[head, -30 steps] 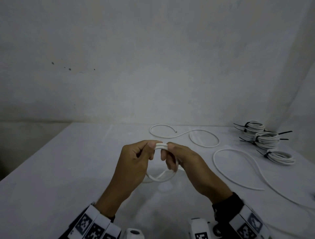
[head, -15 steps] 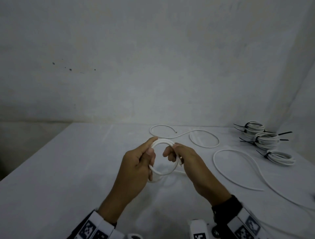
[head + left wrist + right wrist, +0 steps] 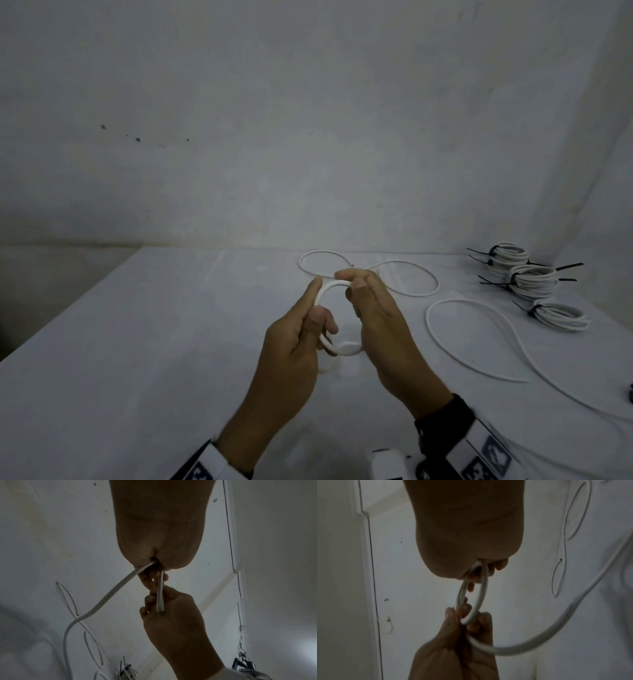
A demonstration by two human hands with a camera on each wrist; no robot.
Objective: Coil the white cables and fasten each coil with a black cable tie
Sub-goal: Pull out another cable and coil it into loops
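White cable (image 3: 330,286) is held as a small loop above the surface (image 3: 137,359), mid scene, between both hands. Left hand (image 3: 294,346) grip clamped on loop's left side, thumb pressed over the cable, index finger stretched along the top arc. Right hand (image 3: 373,318) grip clamped on loop's top right, fingers curled round it. Right wrist view: at least two turns in the loop, loose tail (image 3: 547,632) trails off to the right. Far of the hands, another loose white cable (image 3: 394,274) lies in curves on the surface; a third one (image 3: 479,342) lies to the right. Three finished coils (image 3: 531,284) with black cable ties (image 3: 568,266) sit at far right, close together.
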